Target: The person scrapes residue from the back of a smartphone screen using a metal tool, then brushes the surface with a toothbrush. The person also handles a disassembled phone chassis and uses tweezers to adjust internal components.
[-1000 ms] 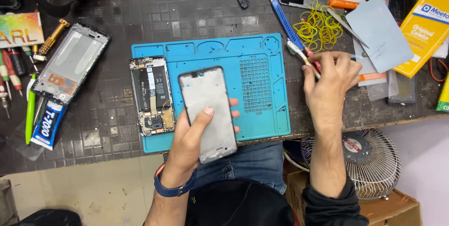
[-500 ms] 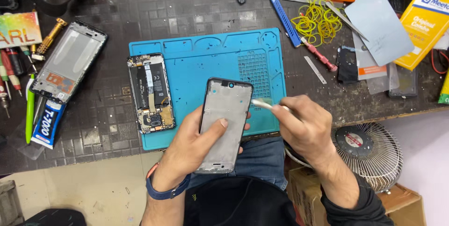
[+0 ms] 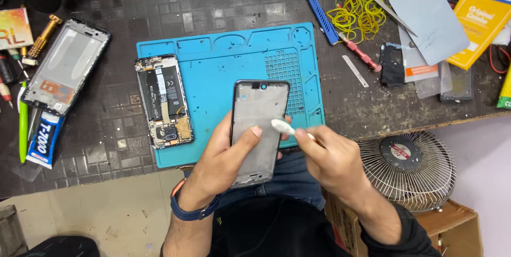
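Note:
My left hand (image 3: 226,158) grips a grey phone frame (image 3: 259,113) from below, thumb across its lower face, holding it over the near edge of a blue work mat (image 3: 223,71). My right hand (image 3: 332,161) pinches a thin tool with a flat white tip (image 3: 282,126); the tip rests against the frame's right side. An opened phone body (image 3: 163,100) with exposed board and battery lies on the mat's left part.
A second phone frame (image 3: 65,65) and a glue tube (image 3: 44,140) lie at the left. Yellow rubber bands (image 3: 359,12), a blue pry tool (image 3: 316,4), a red-handled tool (image 3: 362,54) and packets crowd the right. A small fan (image 3: 407,169) stands below the table edge.
My right hand came back from the tools at the right with the white-tipped tool and brought it to the frame. My left hand lifted the frame toward me, off the mat.

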